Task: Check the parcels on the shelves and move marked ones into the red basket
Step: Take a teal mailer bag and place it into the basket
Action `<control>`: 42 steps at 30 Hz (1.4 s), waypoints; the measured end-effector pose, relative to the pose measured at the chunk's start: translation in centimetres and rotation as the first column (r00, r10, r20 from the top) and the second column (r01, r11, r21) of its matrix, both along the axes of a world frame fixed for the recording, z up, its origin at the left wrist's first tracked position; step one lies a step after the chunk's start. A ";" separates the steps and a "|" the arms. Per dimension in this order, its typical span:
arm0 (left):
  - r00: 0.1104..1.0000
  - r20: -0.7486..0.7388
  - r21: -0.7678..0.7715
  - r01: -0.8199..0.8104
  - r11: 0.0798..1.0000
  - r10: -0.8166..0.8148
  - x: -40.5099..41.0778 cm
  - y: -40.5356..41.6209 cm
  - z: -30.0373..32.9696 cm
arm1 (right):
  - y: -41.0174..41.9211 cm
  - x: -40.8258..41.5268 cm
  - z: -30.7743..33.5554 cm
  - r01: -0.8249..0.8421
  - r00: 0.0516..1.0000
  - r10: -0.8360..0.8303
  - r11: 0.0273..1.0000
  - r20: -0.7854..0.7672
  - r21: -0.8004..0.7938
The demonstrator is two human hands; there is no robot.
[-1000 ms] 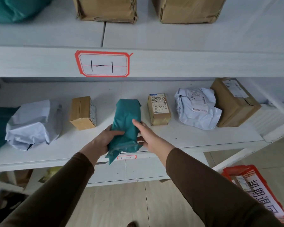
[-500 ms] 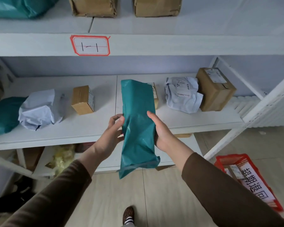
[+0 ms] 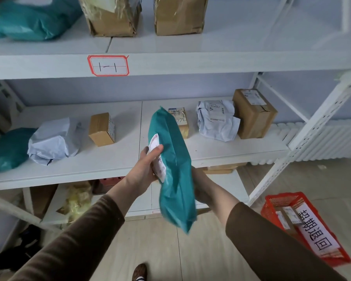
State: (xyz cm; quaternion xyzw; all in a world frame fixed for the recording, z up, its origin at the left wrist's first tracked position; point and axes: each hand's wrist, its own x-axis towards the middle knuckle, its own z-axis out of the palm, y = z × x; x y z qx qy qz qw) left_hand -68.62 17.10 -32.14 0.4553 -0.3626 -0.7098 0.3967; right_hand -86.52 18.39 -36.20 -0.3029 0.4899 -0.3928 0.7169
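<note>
I hold a long teal parcel bag (image 3: 173, 169) in front of the middle shelf (image 3: 118, 159), tilted with its edge towards me. A white label shows on its left face. My left hand (image 3: 145, 167) grips that left side, thumb over the label. My right hand (image 3: 199, 187) holds the bag from behind on the right, mostly hidden by it. The red basket (image 3: 282, 201) stands on the floor at lower right with a white sign and a parcel inside.
The middle shelf carries a teal bag (image 3: 6, 149), a white bag (image 3: 53, 139), a small box (image 3: 101, 128), a labelled small box (image 3: 180, 120), a white bag (image 3: 217, 120) and a brown box (image 3: 253, 114). Two boxes and a teal bag sit on the upper shelf. A white post (image 3: 304, 138) slants at right.
The teal bag came off the shelf, rose upright, and has now turned so its labelled side shows. My right hand slipped behind it.
</note>
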 end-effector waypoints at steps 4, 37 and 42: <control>0.989 0.100 0.004 -0.112 0.994 0.111 -0.2 -0.5 -0.2 | -0.3 -0.2 0.8 0.170 0.955 -0.211 0.964 -0.206 -0.203; 0.771 0.514 -0.213 0.540 0.814 -0.377 8.2 -12.2 1.8 | -5.3 2.4 2.0 0.063 0.693 -0.436 0.830 -0.574 -0.554; 0.204 0.871 -0.042 0.937 0.346 -0.447 5.2 -14.3 4.0 | -4.6 -1.5 3.5 -0.292 0.544 -0.227 0.851 -0.808 -0.436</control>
